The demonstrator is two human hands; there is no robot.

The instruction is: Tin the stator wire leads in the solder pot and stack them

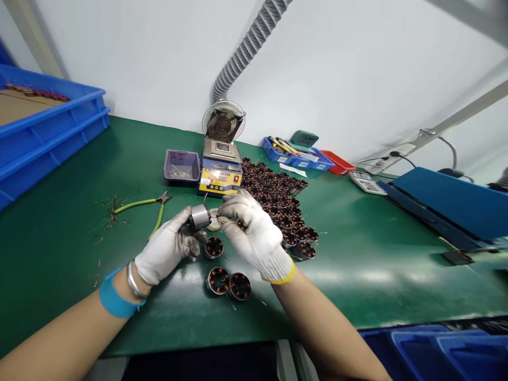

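- Here's the metal cylinder (199,217), tipped on its side and held up above the tabletop (357,264), around the middle of its width.
- The left grip (169,248), white-gloved, has it clasped between thumb and fingers.
- And the right grip (254,227), gloved too, has its fingertips bunched at the cylinder's right end; whether they pinch a wire, I can't tell.
- Just below, one copper-wound ring (214,247) stands alone, with a pair of wound rings (240,287) closer to the near edge.
- To the right, a packed cluster (286,203) of wound rings runs back toward the far edge.
- Over on the left, green-handled cutters (135,204) lie spread, wire scraps (114,210) near them.
- Beyond the hands: a yellow-and-blue unit (220,181), a purple tray (180,156) just beside it.
- Far left corner, a big blue crate (51,137)!
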